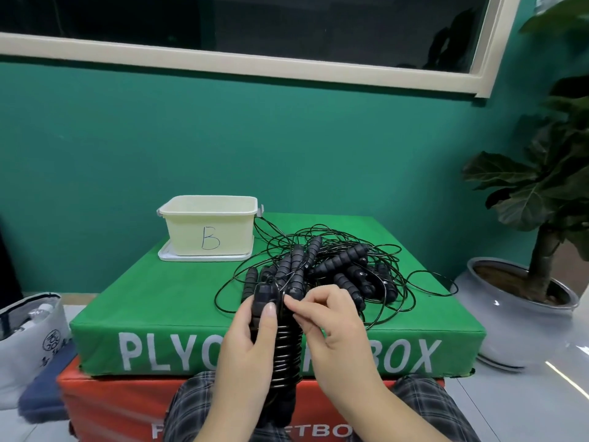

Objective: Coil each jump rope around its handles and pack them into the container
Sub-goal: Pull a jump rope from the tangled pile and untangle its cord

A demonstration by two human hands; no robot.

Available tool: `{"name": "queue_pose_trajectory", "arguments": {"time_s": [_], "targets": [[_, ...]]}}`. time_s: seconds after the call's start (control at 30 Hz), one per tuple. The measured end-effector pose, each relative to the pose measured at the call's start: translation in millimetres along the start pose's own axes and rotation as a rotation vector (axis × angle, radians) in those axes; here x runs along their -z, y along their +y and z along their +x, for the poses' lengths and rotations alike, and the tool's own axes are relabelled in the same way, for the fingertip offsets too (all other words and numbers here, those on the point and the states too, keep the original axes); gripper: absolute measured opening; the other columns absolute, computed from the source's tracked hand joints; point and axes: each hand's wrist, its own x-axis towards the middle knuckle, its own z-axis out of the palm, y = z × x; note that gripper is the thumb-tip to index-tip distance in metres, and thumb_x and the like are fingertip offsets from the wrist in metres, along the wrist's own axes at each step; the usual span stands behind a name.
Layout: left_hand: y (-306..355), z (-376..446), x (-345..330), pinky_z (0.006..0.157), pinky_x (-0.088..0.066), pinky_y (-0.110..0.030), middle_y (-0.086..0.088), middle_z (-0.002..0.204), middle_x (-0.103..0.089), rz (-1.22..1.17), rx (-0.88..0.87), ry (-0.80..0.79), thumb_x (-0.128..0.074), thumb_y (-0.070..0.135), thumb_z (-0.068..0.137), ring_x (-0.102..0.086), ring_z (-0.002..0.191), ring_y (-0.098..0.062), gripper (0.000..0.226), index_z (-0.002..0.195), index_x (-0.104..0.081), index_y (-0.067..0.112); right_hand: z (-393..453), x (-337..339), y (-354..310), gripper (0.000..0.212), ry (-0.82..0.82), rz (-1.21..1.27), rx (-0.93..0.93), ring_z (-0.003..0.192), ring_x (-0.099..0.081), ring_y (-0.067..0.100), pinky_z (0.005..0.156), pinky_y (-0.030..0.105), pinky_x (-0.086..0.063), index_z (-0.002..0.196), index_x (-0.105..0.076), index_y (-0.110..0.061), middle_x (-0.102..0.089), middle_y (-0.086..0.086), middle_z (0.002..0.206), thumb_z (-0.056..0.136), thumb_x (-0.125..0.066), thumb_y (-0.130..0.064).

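Jump ropes [334, 269], black, lie in a tangled pile on the right half of the green plyo box [153, 282]. Cream container [208, 229], marked B, stands on its lid at the box's far left corner, beside the pile. Left hand [248, 342] wraps around paired handles [266, 301] bound in coiled cord [285, 352]. Right hand [331, 320] pinches the cord near the handle tops.
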Motion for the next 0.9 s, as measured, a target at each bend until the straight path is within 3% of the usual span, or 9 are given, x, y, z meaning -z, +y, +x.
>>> {"name": "queue_pose_trajectory", "arguments": {"time_s": [0.23,0.37,0.43,0.53,0.6,0.67,0.73,0.8,0.9], "targets": [[6,1,4,0.076,-0.042,-0.007,0.022,0.1,-0.067,-0.041,-0.001,0.055,-0.042,0.048,0.082,-0.059,0.096,0.009,0.033,0.105,-0.06,0.035,0,2,-3,0.024,0.049,0.068,0.066,0.087,-0.058,0.003,0.078,0.016,-0.046,0.108,-0.07,-0.023,-0.063,-0.015,0.09,0.087,-0.06,-0.021],[9,3,6,0.077,-0.042,-0.022,0.028,0.093,-0.067,-0.081,0.025,0.124,-0.04,0.048,0.088,-0.06,0.088,0.009,0.025,0.098,-0.06,0.038,-2,2,-4,0.033,-0.109,0.2,-0.226,0.112,-0.053,-0.004,0.095,0.012,-0.041,0.121,-0.06,-0.035,-0.058,-0.028,0.116,0.088,-0.055,-0.039],[8,4,5,0.084,-0.045,-0.027,0.025,0.094,-0.068,-0.116,0.059,0.15,-0.039,0.05,0.089,-0.061,0.094,0.004,0.027,0.098,-0.061,0.038,-2,0,-6,0.032,-0.194,0.217,-0.362,0.114,-0.051,-0.011,0.097,0.01,-0.038,0.119,-0.059,-0.039,-0.059,-0.035,0.112,0.089,-0.051,-0.042],[3,4,1,0.1,-0.044,-0.04,0.011,0.107,-0.068,-0.212,0.179,0.181,-0.039,0.053,0.092,-0.061,0.106,-0.01,0.033,0.105,-0.062,0.035,2,0,-12,0.028,-0.249,0.289,-0.459,0.093,-0.059,-0.012,0.085,0.015,-0.045,0.093,-0.072,-0.041,-0.067,-0.028,0.093,0.096,-0.044,-0.037],[3,3,-1,0.101,-0.043,-0.041,0.01,0.108,-0.066,-0.232,0.23,0.203,-0.037,0.047,0.097,-0.06,0.106,-0.011,0.028,0.102,-0.061,0.036,3,0,-13,0.038,-0.304,0.338,-0.515,0.074,-0.056,-0.005,0.072,0.023,-0.045,0.076,-0.068,-0.028,-0.064,-0.019,0.076,0.098,-0.04,-0.04],[5,3,-2,0.1,-0.044,-0.046,0.007,0.108,-0.066,-0.23,0.246,0.217,-0.035,0.047,0.098,-0.06,0.106,-0.016,0.028,0.102,-0.061,0.037,2,1,-15,0.033,-0.402,0.39,-0.539,0.091,-0.06,-0.004,0.087,0.025,-0.048,0.106,-0.068,-0.027,-0.068,-0.019,0.097,0.096,-0.043,-0.046],[5,3,-2,0.096,-0.046,-0.049,0.002,0.11,-0.066,-0.257,0.263,0.231,-0.034,0.05,0.097,-0.061,0.105,-0.021,0.027,0.1,-0.06,0.041,1,1,-14,0.052,-0.506,0.465,-0.552,0.116,-0.052,-0.01,0.099,0.016,-0.04,0.141,-0.045,-0.032,-0.06,-0.024,0.124,0.091,-0.056,-0.044],[2,5,-1,0.094,-0.048,-0.05,0.001,0.111,-0.068,-0.327,0.306,0.21,-0.035,0.05,0.097,-0.064,0.104,-0.023,0.028,0.105,-0.061,0.042,3,3,-15,0.072,-0.57,0.499,-0.566,0.12,-0.045,-0.016,0.098,0.007,-0.034,0.147,-0.027,-0.037,-0.05,-0.028,0.133,0.088,-0.067,-0.031],[-2,6,0,0.097,-0.046,-0.051,0.003,0.116,-0.067,-0.317,0.322,0.126,-0.036,0.048,0.099,-0.062,0.11,-0.022,0.031,0.12,-0.057,0.04,6,6,-14,0.074,-0.547,0.464,-0.513,0.126,-0.038,-0.017,0.102,0.004,-0.029,0.144,-0.025,-0.041,-0.043,-0.022,0.142,0.087,-0.068,-0.022]]}}
